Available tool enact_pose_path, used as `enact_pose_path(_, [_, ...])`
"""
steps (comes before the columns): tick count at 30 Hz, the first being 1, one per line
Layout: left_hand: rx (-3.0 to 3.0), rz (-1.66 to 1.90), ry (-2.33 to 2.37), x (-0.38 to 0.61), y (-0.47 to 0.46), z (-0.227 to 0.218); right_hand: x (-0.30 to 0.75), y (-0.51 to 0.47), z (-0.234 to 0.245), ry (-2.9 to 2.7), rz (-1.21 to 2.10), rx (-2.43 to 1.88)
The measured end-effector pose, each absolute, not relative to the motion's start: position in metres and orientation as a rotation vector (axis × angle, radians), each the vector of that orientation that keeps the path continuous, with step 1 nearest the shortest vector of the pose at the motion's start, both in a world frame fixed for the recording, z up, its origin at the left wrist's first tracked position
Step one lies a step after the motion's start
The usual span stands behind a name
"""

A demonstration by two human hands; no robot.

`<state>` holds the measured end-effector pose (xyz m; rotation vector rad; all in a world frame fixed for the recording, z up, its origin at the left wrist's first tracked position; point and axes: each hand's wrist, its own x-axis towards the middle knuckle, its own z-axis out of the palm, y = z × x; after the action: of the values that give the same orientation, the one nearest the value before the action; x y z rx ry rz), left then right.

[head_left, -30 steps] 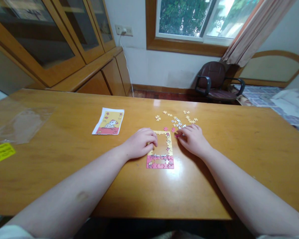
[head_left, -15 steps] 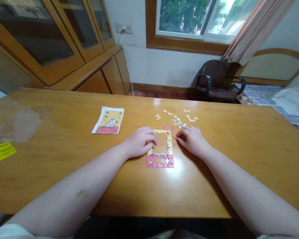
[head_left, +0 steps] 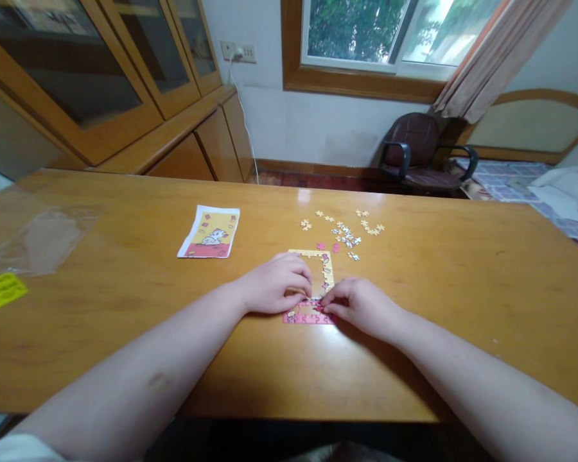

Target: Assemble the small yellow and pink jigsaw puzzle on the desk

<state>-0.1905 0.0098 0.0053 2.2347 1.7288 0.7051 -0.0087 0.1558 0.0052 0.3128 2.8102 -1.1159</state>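
Note:
A small yellow and pink jigsaw frame (head_left: 325, 268) lies flat on the wooden table (head_left: 414, 308), its middle still bare. My left hand (head_left: 275, 283) rests curled on the frame's left side, fingers pressed down on it. My right hand (head_left: 359, 304) sits at the frame's lower right, fingertips pinched on a small pink puzzle piece (head_left: 320, 307) over the pink bottom row. Loose puzzle pieces (head_left: 345, 232) lie scattered just beyond the frame.
A reference picture card (head_left: 209, 232) lies left of the puzzle. A clear plastic bag (head_left: 38, 239) and a yellow label (head_left: 0, 292) sit at the far left. Wooden cabinets (head_left: 125, 77) stand left; a dark office chair (head_left: 417, 154) stands beyond the table.
My right hand came back from the frame's upper right to its lower right with a pink piece. My left hand slid slightly down along the frame.

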Motion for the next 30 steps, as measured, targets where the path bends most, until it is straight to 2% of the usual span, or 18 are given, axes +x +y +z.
enact_pose_path(8, [2.245,0.643,1.661,-0.186,0.011,0.008,-0.008,0.155,0.009,2.816,-1.121,0.338])
enact_pose_path(16, [2.277,0.627,1.642,-0.183,0.011,0.01,-0.009,0.155,0.006,2.937,-1.036,0.131])
enact_pose_path(23, [2.303,0.606,1.62,-0.18,0.009,0.012,0.0,0.161,0.028,3.052,-0.646,-0.126])
enact_pose_path(30, [2.308,0.574,1.602,-0.18,0.008,0.01,0.002,0.159,0.027,3.01,-0.577,-0.26])
